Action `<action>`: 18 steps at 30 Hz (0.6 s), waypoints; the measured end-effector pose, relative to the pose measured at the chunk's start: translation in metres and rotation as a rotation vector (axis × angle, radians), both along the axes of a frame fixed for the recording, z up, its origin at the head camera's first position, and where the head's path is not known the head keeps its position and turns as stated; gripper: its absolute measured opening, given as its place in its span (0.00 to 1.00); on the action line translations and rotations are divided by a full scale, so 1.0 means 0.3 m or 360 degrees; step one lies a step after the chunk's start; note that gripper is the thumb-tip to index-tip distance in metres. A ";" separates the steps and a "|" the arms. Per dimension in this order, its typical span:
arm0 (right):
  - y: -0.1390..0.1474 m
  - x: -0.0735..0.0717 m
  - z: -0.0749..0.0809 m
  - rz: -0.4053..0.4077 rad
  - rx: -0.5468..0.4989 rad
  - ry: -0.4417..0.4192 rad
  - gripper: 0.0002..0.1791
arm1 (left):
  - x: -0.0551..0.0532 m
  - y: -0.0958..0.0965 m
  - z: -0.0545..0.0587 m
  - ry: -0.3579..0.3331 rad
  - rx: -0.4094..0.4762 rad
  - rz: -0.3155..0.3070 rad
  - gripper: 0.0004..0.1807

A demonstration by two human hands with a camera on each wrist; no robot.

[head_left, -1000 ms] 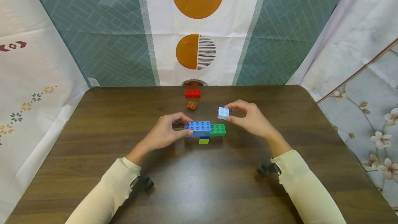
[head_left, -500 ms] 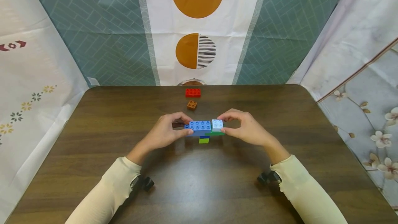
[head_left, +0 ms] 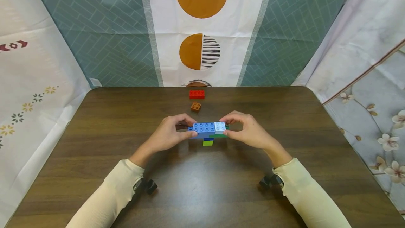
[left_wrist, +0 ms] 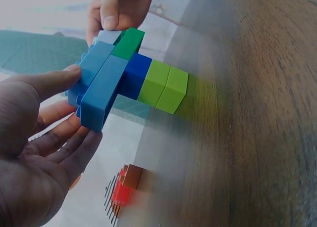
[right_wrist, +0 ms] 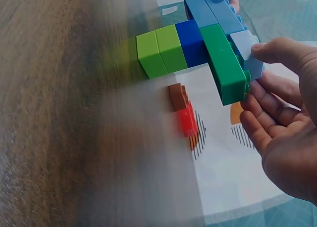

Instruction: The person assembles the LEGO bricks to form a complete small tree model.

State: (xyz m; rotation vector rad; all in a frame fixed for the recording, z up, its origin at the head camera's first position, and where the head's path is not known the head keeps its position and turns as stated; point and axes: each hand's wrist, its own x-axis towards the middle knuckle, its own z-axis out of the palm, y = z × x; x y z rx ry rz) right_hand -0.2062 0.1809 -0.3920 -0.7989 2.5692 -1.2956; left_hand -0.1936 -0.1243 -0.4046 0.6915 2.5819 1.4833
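Observation:
A T-shaped stack of toy building bricks stands upright on the table (head_left: 205, 192). Two lime green bricks (left_wrist: 163, 86) form its foot, topped by a dark blue brick (right_wrist: 191, 43). Across that lie a lower blue brick (left_wrist: 105, 91) and a green brick (right_wrist: 225, 64), end to end. My left hand (head_left: 169, 133) pinches the left end of the upper blue brick (head_left: 204, 127) between thumb and fingers. With thumb and fingertips, my right hand (head_left: 253, 132) pinches a light blue brick (head_left: 219, 126), which sits over the green brick, right against the upper blue brick.
Behind the stack lie a small brown-orange brick (head_left: 195, 106) and, farther back, a red brick (head_left: 197, 94) near the table's far edge. Patterned cloth (head_left: 120, 45) hangs beyond that edge. Each wrist carries a dark strapped-on device.
My right hand has brought the light blue brick left and down onto the green brick, then closer against the upper blue brick. My left hand keeps its grip in place.

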 end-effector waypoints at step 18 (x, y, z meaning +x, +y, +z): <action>-0.009 0.007 -0.007 -0.0044 -0.0035 -0.0002 0.18 | 0.003 -0.001 0.000 -0.0014 -0.0010 0.0006 0.16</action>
